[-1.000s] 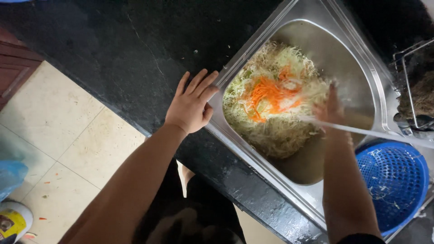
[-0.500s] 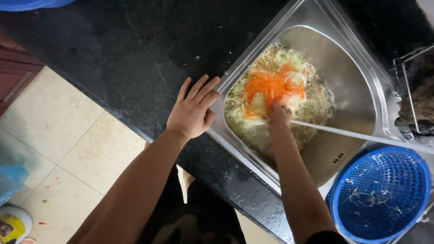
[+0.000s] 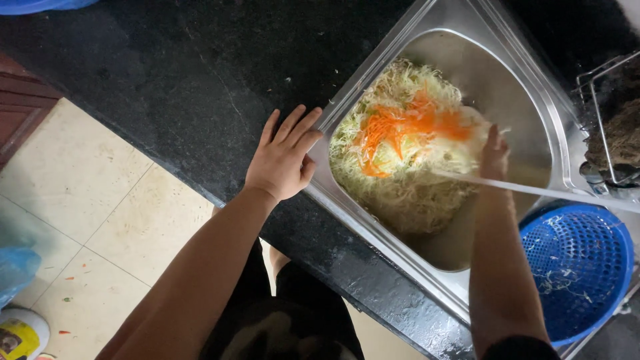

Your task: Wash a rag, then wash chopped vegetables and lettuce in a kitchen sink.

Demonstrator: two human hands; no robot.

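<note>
Black stone counter (image 3: 167, 87), steel sink (image 3: 533, 87), tiled floor (image 3: 87, 213)

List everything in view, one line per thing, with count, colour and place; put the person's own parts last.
sink: one, steel, set in the counter, upper right.
shredded cabbage: one heap, pale green, in the sink.
shredded carrot: one patch, orange, on top of the cabbage.
water stream: one, white, running from the right edge to the heap.
colander: one, blue, right of the sink, a few shreds inside.
wire rack: one, grey, right edge.
counter: one, black, speckled.
floor tiles: beige, lower left.
left hand: flat on the sink's rim.
right hand: blurred, in the cabbage.
</note>
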